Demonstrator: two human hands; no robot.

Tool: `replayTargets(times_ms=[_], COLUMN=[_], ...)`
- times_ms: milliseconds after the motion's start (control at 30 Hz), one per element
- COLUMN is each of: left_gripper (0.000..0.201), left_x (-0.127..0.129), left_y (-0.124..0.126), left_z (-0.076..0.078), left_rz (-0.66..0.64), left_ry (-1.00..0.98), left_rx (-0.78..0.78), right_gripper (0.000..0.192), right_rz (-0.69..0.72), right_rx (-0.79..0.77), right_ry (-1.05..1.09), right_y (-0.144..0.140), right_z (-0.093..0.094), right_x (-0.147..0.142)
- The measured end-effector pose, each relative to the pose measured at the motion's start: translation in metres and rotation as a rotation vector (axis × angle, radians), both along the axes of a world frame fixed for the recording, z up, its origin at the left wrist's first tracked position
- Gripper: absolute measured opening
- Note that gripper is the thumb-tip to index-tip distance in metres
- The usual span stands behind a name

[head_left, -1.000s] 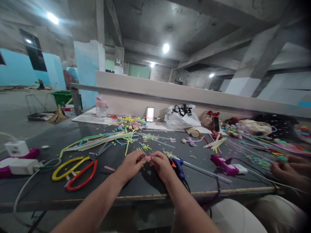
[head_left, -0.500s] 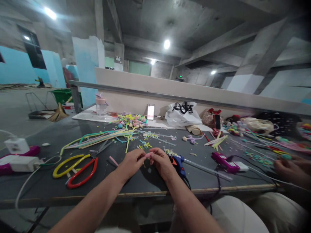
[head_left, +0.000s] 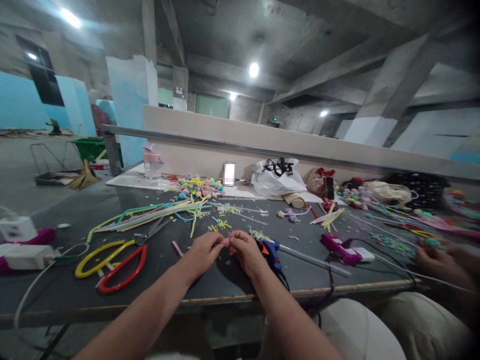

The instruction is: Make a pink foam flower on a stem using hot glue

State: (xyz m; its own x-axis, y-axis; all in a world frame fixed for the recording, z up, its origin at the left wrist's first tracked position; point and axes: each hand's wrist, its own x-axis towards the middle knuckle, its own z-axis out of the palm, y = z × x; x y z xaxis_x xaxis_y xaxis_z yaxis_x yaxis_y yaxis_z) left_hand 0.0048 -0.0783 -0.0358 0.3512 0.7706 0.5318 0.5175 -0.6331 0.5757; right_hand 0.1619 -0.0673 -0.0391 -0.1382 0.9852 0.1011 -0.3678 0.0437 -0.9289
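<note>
My left hand [head_left: 204, 250] and my right hand [head_left: 244, 250] meet over the dark table [head_left: 225, 282], both pinching a short pink pipe cleaner piece [head_left: 226, 241] between their fingertips. Only a small bit of pink shows between the fingers. A blue glue gun [head_left: 271, 250] lies just right of my right hand, its clear glue stick [head_left: 315, 261] pointing right. Another loose pink piece [head_left: 177, 248] lies left of my left hand.
Large scissors with yellow and red handles [head_left: 112, 257] lie at the left, beside long coloured pipe cleaners [head_left: 150, 214]. A power strip with white plugs [head_left: 22, 250] sits far left. A magenta glue gun [head_left: 339, 248], a white bag [head_left: 277, 177], a bottle [head_left: 151, 167]. Another person's hands [head_left: 442, 260] work at the right.
My hands have drawn closer together, so less of the pink piece shows between them. The view has shifted slightly; the other person's hands moved a little.
</note>
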Motion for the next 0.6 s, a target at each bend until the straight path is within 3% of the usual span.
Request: replayTargets(times_ms=[133,433,600], left_gripper=[0.026,0.02,0.022], left_x=[-0.0021,0.003,0.0003], left_y=[0.0001,-0.0026,-0.0003], left_z=[-0.0045,-0.0029,-0.0041], left_rz=[-0.019,-0.026,0.013], left_ry=[0.008,0.076,0.06], left_rx=[0.032,0.071,0.062], right_gripper=[0.013,0.017,0.017], right_rz=[-0.032,0.018,0.015], right_rx=[0.006,-0.039,0.017], right_ry=[0.022,0.0,-0.004], right_y=[0.0002,0.0006,-0.0016], right_z=[-0.001,-0.002,0.0004], right_x=[0.002,0.0021,0.0013])
